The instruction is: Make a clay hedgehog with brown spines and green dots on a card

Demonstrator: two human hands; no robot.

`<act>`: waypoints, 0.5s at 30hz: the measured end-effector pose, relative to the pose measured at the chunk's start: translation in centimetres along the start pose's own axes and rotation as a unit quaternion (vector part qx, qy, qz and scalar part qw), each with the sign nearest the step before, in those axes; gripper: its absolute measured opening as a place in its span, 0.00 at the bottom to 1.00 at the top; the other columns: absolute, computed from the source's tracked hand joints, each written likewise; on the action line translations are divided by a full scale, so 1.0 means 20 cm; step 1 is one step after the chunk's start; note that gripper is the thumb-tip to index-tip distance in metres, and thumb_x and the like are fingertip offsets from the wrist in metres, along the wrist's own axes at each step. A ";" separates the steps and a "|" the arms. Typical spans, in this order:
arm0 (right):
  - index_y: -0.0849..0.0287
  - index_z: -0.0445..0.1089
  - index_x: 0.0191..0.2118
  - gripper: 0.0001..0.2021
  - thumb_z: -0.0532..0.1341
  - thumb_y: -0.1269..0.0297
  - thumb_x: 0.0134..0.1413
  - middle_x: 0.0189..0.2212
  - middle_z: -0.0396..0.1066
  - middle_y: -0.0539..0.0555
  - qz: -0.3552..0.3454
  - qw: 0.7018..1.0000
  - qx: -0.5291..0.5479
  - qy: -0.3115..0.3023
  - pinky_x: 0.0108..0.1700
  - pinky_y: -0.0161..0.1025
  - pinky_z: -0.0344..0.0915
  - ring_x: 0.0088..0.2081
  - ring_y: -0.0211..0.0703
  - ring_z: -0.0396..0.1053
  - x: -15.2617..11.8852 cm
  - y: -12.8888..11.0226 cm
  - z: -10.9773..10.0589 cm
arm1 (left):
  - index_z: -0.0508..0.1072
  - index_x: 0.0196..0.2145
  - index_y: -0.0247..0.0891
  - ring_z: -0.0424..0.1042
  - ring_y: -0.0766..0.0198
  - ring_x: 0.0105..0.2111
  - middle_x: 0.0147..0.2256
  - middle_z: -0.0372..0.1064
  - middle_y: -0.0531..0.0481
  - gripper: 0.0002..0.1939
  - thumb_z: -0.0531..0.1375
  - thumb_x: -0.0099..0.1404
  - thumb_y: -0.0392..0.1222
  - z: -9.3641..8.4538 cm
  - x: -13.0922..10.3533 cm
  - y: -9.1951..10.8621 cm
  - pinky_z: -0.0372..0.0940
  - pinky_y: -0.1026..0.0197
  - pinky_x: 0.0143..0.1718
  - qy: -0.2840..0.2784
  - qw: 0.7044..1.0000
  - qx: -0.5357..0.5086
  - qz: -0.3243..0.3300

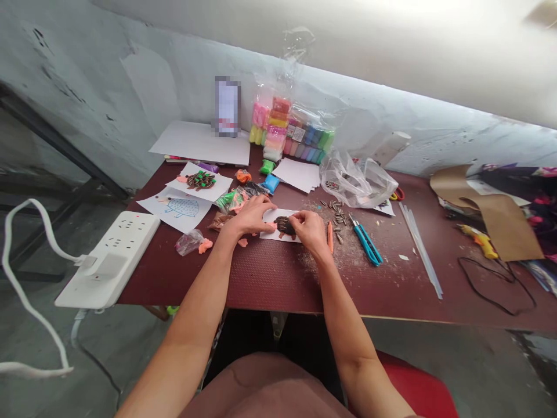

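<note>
Work at a dark red tabletop, seen from the head. The low mound of dark, striped seeds with a pink end lies on a small white paper card, between the two hands. The left hand rests at the card's left side, its grip open — thumb and forefinger stand apart beside the pink end. The right hand reaches the mound's right end with thumb and fingers bent together; whether its grip holds a seed cannot be told.

Just right of the right hand lie a slim orange stick-shaped piece and a scatter of loose striped seeds; farther right are teal-handled tools and translucent straight sticks. At upper left, a seed-covered figure dotted with green sits on white paper, overlapping a sheet with a blue-outlined animal drawing. Clear packs of multicoloured soft blocks stand against the wall — a crumpled clear plastic bag lies in front, to their right.
</note>
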State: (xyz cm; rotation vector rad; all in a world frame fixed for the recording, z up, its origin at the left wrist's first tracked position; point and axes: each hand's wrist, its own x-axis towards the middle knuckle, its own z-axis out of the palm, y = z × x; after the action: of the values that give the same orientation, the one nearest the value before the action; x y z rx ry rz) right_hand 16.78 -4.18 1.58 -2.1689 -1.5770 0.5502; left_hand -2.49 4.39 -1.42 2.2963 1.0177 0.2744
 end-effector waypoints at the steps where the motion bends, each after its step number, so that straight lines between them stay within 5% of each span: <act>1: 0.57 0.84 0.40 0.13 0.60 0.63 0.62 0.34 0.82 0.56 -0.003 1.000 -0.007 0.022 0.37 0.37 0.63 0.35 0.45 0.76 0.02 0.03 -0.02 | 0.75 0.59 0.43 0.61 0.42 0.63 0.58 0.65 0.43 0.32 0.65 0.56 0.50 0.00 0.00 0.00 0.58 0.43 0.67 0.000 1.000 0.001 0.002; 6: 0.58 0.82 0.52 0.17 0.57 0.66 0.67 0.50 0.81 0.64 0.088 0.983 -0.127 0.101 0.50 0.43 0.68 0.49 0.54 0.78 0.16 0.16 -0.16 | 0.75 0.59 0.44 0.62 0.41 0.62 0.58 0.66 0.43 0.32 0.65 0.57 0.50 0.00 0.00 0.00 0.57 0.42 0.67 -0.001 1.000 0.009 0.008; 15: 0.63 0.78 0.57 0.19 0.53 0.66 0.72 0.57 0.74 0.71 0.096 0.963 -0.247 0.059 0.55 0.49 0.68 0.56 0.60 0.74 0.29 0.21 -0.18 | 0.75 0.59 0.46 0.62 0.42 0.62 0.57 0.67 0.44 0.32 0.66 0.57 0.50 0.00 0.00 -0.01 0.58 0.42 0.66 0.005 1.000 0.007 0.008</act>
State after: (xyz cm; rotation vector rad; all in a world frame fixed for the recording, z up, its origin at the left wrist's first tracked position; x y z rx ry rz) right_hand 23.69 -0.15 1.89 -2.6812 -1.5729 0.0740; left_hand -2.55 4.51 -1.62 2.3189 1.0101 0.2869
